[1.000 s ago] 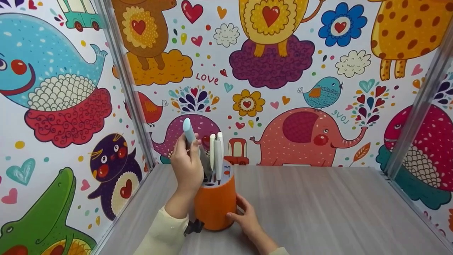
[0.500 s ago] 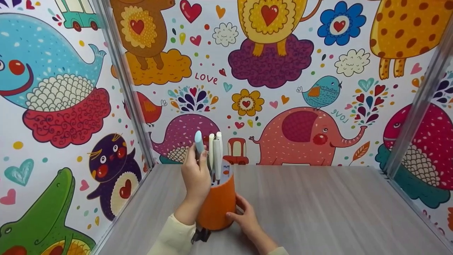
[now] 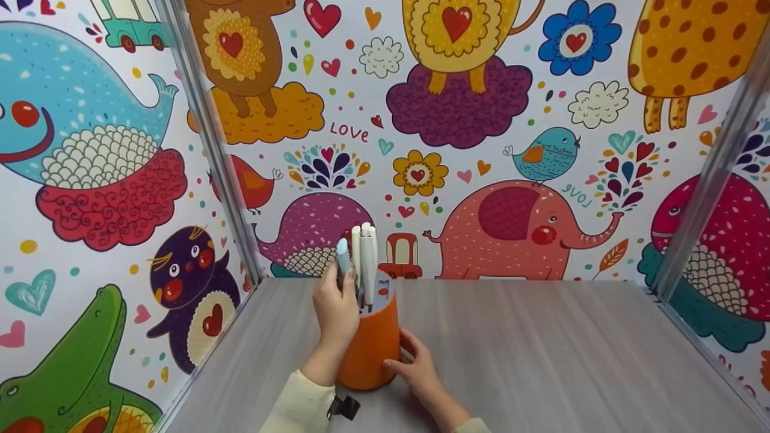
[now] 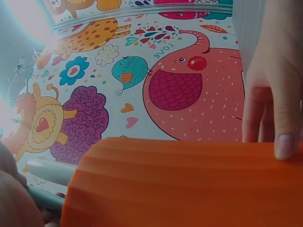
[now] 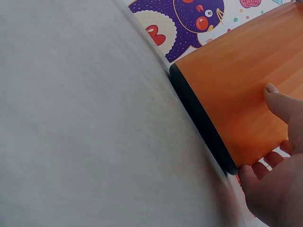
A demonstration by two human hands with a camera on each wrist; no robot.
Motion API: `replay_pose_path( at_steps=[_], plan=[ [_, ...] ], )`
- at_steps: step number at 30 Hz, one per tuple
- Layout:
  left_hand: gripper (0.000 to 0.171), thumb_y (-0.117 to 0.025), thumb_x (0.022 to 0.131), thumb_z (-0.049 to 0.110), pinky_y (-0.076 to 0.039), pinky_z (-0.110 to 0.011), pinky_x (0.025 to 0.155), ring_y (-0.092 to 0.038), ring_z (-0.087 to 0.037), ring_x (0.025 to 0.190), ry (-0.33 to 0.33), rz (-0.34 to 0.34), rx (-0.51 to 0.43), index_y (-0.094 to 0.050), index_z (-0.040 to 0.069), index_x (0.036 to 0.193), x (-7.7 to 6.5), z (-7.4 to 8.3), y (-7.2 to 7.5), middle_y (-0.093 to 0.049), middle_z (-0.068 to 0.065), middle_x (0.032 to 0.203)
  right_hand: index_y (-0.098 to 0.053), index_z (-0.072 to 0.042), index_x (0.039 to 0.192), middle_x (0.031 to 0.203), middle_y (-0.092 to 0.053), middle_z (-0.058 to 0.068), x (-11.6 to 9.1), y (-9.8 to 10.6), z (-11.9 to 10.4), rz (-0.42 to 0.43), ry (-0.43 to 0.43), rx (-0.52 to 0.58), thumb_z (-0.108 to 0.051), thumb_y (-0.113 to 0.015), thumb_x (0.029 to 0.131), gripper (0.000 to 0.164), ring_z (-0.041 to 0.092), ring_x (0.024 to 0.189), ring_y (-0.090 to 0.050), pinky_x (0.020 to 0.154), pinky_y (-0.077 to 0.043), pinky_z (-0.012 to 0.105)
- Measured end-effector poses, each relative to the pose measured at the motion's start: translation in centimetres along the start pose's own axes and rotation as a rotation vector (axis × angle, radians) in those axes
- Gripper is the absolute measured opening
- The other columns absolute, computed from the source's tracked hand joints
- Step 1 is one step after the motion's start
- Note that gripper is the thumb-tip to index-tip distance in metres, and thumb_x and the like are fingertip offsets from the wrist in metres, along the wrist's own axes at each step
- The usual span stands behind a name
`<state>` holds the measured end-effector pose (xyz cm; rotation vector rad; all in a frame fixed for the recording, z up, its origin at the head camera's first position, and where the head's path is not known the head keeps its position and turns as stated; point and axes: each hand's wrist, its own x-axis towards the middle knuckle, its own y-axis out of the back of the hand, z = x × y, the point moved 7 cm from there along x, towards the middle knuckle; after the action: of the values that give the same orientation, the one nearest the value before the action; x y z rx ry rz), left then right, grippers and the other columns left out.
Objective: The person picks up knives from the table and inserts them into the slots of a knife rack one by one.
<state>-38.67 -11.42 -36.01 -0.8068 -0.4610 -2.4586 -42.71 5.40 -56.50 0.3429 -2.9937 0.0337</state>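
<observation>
An orange knife block [image 3: 368, 355] with a ribbed wall stands upright on the table. Several knives with white handles [image 3: 369, 264] rise from its slotted grey top. My left hand [image 3: 337, 313] holds a knife by its light-blue handle [image 3: 343, 255] at the block's left rim; the hand hides the blade. In the left wrist view this handle [image 4: 46, 196] lies right at the block's top edge, beside a white handle [image 4: 52, 171]. My right hand [image 3: 421, 370] grips the block low on its right side, thumb on the front. The right wrist view shows the block's black base [image 5: 201, 120].
The wood-grain table [image 3: 529, 355] reaches to a back wall [image 3: 337, 54] printed with cartoon animals. Side panels meet it at metal corner posts [image 3: 210, 144]. A black clip [image 3: 346, 408] hangs at my left cuff.
My left hand has moved right and down with the knife, its blade showing a second ago and now out of sight. The right hand keeps its place on the block.
</observation>
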Motion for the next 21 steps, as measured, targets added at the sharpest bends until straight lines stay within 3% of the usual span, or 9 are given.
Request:
replay_pose_path(
  at_steps=[11, 17, 19, 21],
  plan=[
    [0.030, -0.058, 0.101, 0.021, -0.058, -0.047, 0.088, -0.069, -0.025, 0.097, 0.036, -0.030, 0.009, -0.062, 0.006, 0.126, -0.4, -0.9, -1.0, -0.070, -0.012, 0.113, -0.039, -0.014, 0.151, 0.155, -0.042, 0.013, -0.5, 0.5, -0.2, 0.013, -0.026, 0.008, -0.033, -0.080, 0.080, 0.085, 0.033, 0.144, -0.039, 0.116, -0.035, 0.052],
    [0.039, -0.064, 0.097, 0.017, -0.058, -0.048, 0.088, -0.070, -0.029, 0.102, 0.075, -0.002, 0.037, -0.057, 0.006, 0.134, -1.1, -1.1, -0.7, -0.068, -0.014, 0.122, -0.034, -0.004, 0.152, 0.155, -0.039, 0.020, -1.0, 0.7, -0.1, 0.006, -0.020, 0.010, -0.028, -0.081, 0.081, 0.089, 0.037, 0.143, -0.038, 0.115, -0.037, 0.049],
    [0.043, -0.066, 0.095, 0.015, -0.058, -0.047, 0.089, -0.069, -0.030, 0.105, 0.028, 0.037, 0.057, -0.055, 0.005, 0.135, -1.4, -1.0, -0.2, -0.067, -0.015, 0.124, -0.033, 0.001, 0.151, 0.154, -0.039, 0.024, -1.1, 0.7, -0.2, -0.004, 0.010, -0.011, -0.024, -0.081, 0.081, 0.089, 0.040, 0.142, -0.039, 0.113, -0.039, 0.050],
    [0.044, -0.068, 0.093, 0.012, -0.058, -0.043, 0.090, -0.068, -0.026, 0.106, -0.084, 0.103, 0.091, -0.056, 0.004, 0.134, -2.0, -0.2, 0.5, -0.065, -0.013, 0.123, -0.034, 0.004, 0.150, 0.151, -0.040, 0.028, -1.1, 1.0, -0.4, -0.017, 0.042, -0.053, -0.018, -0.080, 0.083, 0.084, 0.044, 0.139, -0.040, 0.111, -0.040, 0.053]
  ],
)
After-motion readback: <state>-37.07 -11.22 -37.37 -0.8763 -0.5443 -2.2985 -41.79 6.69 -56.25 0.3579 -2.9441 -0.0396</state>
